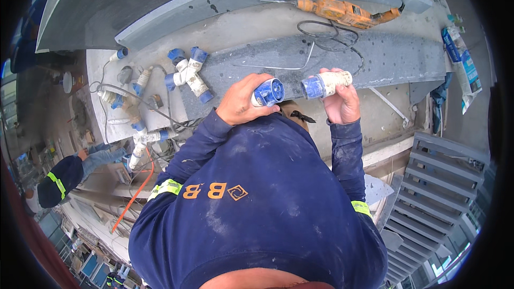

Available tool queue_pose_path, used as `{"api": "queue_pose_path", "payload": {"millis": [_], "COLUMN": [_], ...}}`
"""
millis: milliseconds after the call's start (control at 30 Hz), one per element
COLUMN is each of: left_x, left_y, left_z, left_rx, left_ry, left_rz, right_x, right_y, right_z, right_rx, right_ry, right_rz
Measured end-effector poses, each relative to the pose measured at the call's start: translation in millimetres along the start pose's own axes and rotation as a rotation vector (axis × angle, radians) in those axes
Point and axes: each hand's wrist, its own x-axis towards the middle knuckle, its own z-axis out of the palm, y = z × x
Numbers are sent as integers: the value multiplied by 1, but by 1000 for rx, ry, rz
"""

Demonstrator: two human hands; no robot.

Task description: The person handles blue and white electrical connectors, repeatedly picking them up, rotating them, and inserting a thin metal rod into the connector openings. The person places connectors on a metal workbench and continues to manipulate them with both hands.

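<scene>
My left hand (237,99) is closed round a blue-and-white industrial power connector (269,92), its round blue end facing up towards me. In my right hand (343,106) is a second such connector (334,79), gripped by its dirty white body, with the blue end pointing left at the first one. A gap separates the two connectors. Beyond my left hand, a white multi-way splitter with blue sockets (188,73) lies on a grey slab (243,60). Whether cables run from the held connectors is hidden.
An orange power tool (342,13) with a black cord (342,43) lies at the back. Several more connectors and tangled cables (170,120) lie at left. A metal rod (278,68) rests on the slab. Grey slatted steps (436,182) stand at right. Another person (61,184) is at far left.
</scene>
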Motion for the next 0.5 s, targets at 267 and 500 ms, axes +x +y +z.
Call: {"api": "queue_pose_path", "payload": {"millis": [267,500], "left_x": [-21,-30], "left_y": [11,3], "left_z": [-9,-11], "left_rx": [178,195], "left_ry": [214,200], "left_rz": [120,239], "right_x": [14,14], "right_y": [32,41], "right_z": [32,36], "right_rx": [229,283], "right_ry": [-222,-135], "right_rz": [112,128]}}
